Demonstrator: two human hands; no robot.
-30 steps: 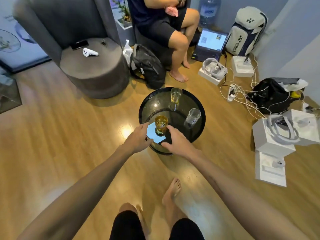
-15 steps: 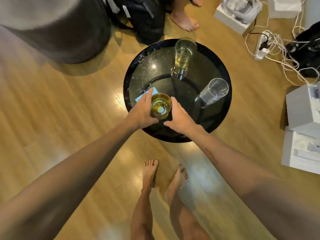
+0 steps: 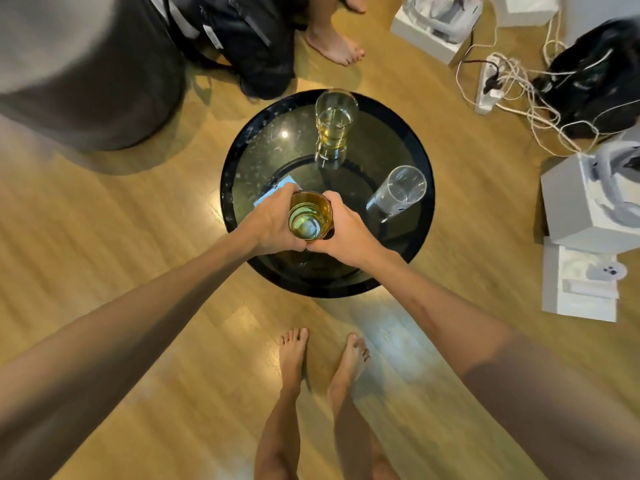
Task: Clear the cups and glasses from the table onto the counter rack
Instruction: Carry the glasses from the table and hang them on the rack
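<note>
An amber glass (image 3: 309, 216) with yellowish liquid is clasped between both hands above the near part of the round black glass table (image 3: 242, 161). My left hand (image 3: 273, 221) wraps its left side and my right hand (image 3: 346, 230) wraps its right side. A tall clear glass (image 3: 334, 124) holding yellow liquid stands at the table's far edge. An empty clear glass (image 3: 398, 192) stands at the right side. A light blue card (image 3: 273, 188) lies on the table, partly hidden by my left hand.
A dark round stool (image 3: 86, 74) stands at upper left, a black backpack (image 3: 242, 39) beyond the table, and a seated person's foot (image 3: 334, 46) near it. White boxes (image 3: 588, 202), a power strip with tangled cables (image 3: 491, 81) and a black bag (image 3: 595, 77) crowd the right. My bare feet (image 3: 322, 355) stand on the wood floor.
Both hands have closed around the amber glass, which looks raised slightly toward me. The view has moved closer over the table and tilted downward.
</note>
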